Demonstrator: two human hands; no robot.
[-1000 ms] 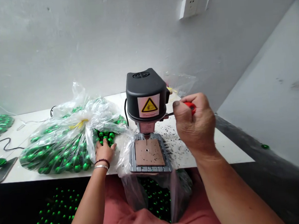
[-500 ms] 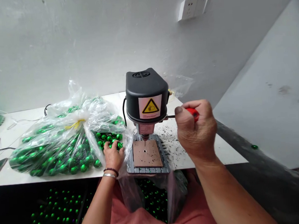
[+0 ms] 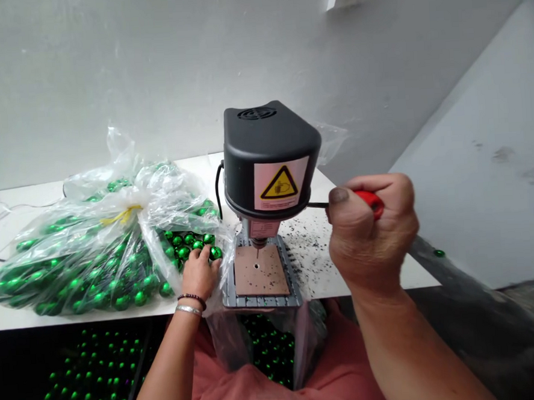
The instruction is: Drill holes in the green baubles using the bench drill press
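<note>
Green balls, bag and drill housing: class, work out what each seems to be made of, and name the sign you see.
The green balls look like glass or plastic, which the look cannot settle, with a glossy metallic coat; they show sharp highlights. The bag seems thin clear plastic film, creased and see-through. The drill housing looks like black moulded plastic, possibly painted metal, with smooth curves and a slotted vent.

- The left hand [image 3: 200, 274] is pressing palm down just behind the front edge of the table [image 3: 75, 320], with its fingers spread and slightly curled.
- The left forearm [image 3: 168, 363] is angling up from the bottom of the view toward the hand.
- The right hand [image 3: 374, 235] is clenching into a raised fist, right of centre.
- The right thumb [image 3: 339, 195] is lying across the top, its tip darkly stained.
- The right forearm [image 3: 416, 354] is slanting up from the lower right corner.
</note>
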